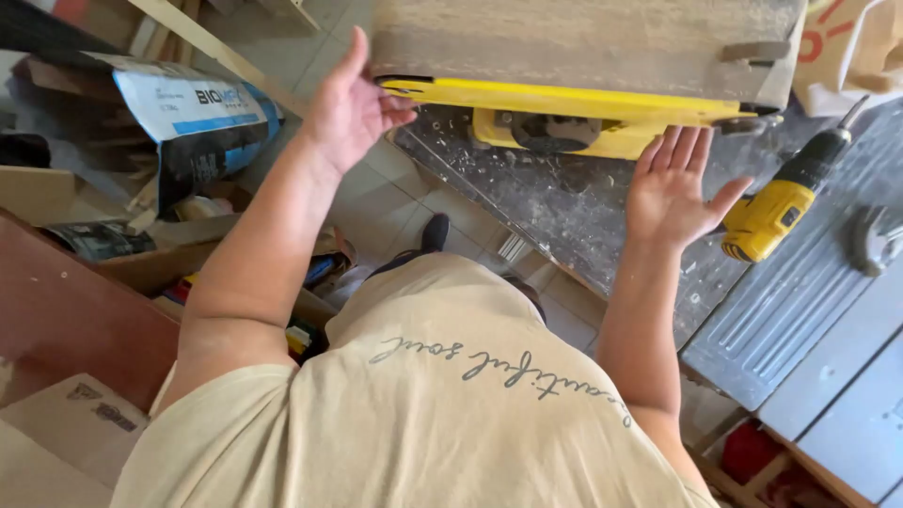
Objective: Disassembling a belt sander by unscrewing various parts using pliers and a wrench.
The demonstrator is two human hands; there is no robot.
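Both hands — left hand (350, 111), right hand (673, 190) — palms up, fingers (679, 149) spread

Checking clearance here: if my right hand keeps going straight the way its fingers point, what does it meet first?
Most likely the yellow tool lying under the wooden board. The right hand is open, fingers aimed at it across the dusty workbench; depth is hard to judge.
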